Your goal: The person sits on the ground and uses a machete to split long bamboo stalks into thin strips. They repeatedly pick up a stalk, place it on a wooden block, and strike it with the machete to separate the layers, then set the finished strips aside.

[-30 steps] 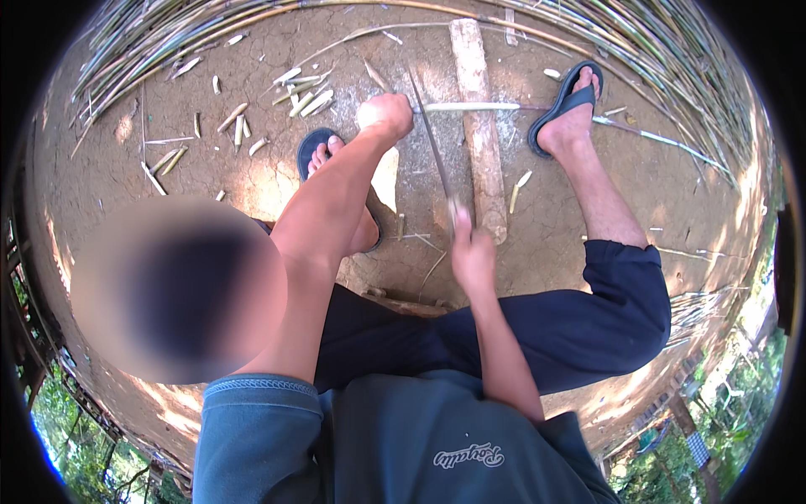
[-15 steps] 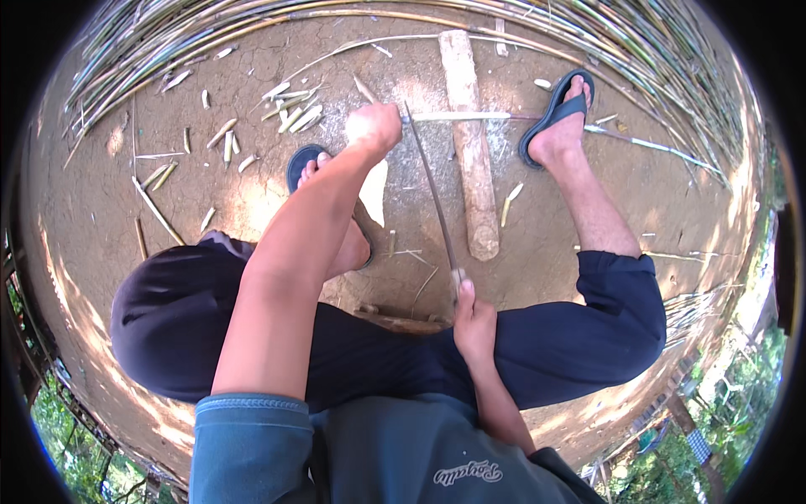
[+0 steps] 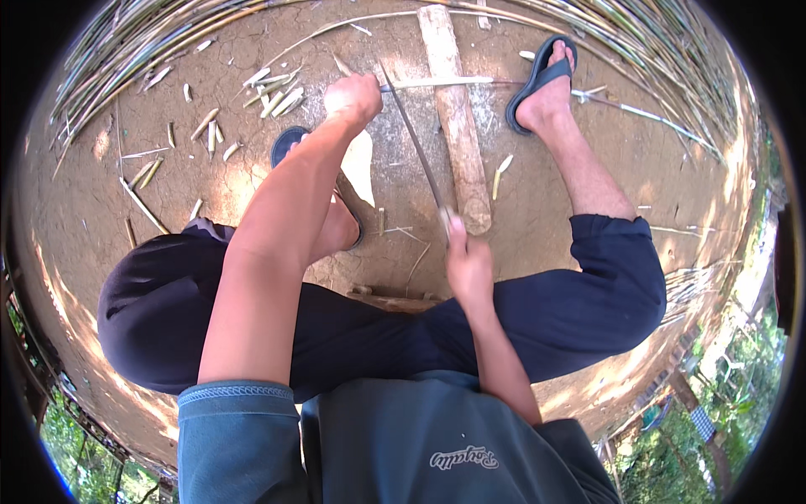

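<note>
Gripped in my right hand [image 3: 468, 267] is a long, narrow knife [image 3: 416, 139], its blade slanting up and left. My left hand [image 3: 353, 98] is closed around the left end of a thin cane [image 3: 445, 81], which lies across a wooden log [image 3: 457, 126]. The cane is pale and stripped between the hand and just past the log, darker farther right. Near its tip, the blade crosses the cane just right of my left fist; whether it touches cannot be told. A short pointed end [image 3: 342, 65] sticks out above that fist.
Cut pale pieces [image 3: 277, 91] are scattered on the dirt floor at left. Long canes [image 3: 663, 63] are piled along the far side. My sandalled right foot [image 3: 544, 97] stands by the cane's right part; my left foot [image 3: 336, 227] is partly hidden behind my forearm.
The whole view has shifted slightly. My right hand and the knife have moved forward, away from my body, while my left hand keeps its hold on the cane by the log.
</note>
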### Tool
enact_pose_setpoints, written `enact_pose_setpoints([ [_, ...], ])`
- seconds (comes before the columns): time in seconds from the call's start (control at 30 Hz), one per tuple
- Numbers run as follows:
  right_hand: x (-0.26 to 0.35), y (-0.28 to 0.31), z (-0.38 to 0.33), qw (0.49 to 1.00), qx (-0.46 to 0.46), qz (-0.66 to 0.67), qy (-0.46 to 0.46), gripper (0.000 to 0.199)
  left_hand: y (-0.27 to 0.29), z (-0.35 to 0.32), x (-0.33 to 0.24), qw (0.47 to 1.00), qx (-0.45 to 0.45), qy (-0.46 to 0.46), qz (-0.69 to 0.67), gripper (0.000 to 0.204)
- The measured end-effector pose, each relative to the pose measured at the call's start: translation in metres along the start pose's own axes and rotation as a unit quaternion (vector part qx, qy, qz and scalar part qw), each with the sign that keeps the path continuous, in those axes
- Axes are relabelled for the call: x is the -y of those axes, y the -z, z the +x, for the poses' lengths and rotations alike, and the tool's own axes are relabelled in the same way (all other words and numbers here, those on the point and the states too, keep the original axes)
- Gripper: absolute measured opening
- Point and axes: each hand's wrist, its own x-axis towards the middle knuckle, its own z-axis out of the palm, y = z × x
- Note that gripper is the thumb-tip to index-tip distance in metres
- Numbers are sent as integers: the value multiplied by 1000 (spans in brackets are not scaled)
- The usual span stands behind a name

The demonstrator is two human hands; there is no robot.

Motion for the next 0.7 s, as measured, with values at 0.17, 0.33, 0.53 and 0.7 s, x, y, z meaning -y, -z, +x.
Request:
enact_pose_setpoints([
  [0.17,39,-26,38,998,-4,21,57,73,12,3,10,1000,-13,23,7,30],
  [0.33,5,-14,24,995,-62,44,69,72,13,13,-11,1000,-7,8,-7,30],
  [0.53,43,-23,55,1000,16,-2,-4,73,12,13,0,1000,8,-2,21,32],
  [0.7,-11,-1,-21,994,-37,77,61,67,8,4,-9,999,-28,6,19,30],
])
